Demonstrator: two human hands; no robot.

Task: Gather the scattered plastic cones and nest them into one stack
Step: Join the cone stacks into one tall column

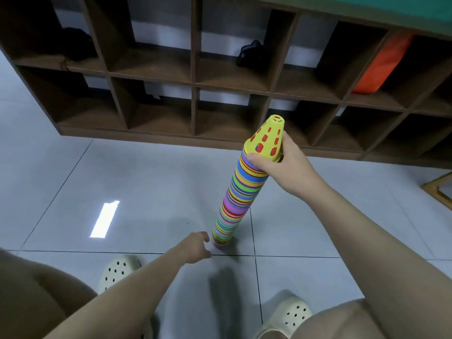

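My right hand grips the stack near its top, leaning twd 1 o'clock, base on the floor, left hand at the base, grip unclear; prob light, wobbly, so hold both ends.

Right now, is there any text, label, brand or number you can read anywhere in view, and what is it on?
None readable.
Stack of cones: coloured rims only, no print; the yellow top cone shows only holes.
Wooden shelf unit: no labels visible.
Orange bag and dark items in the cubbies: no markings I can make out.
Clogs: no brand legible.
Floor tiles: a bright light reflection, not a sign.
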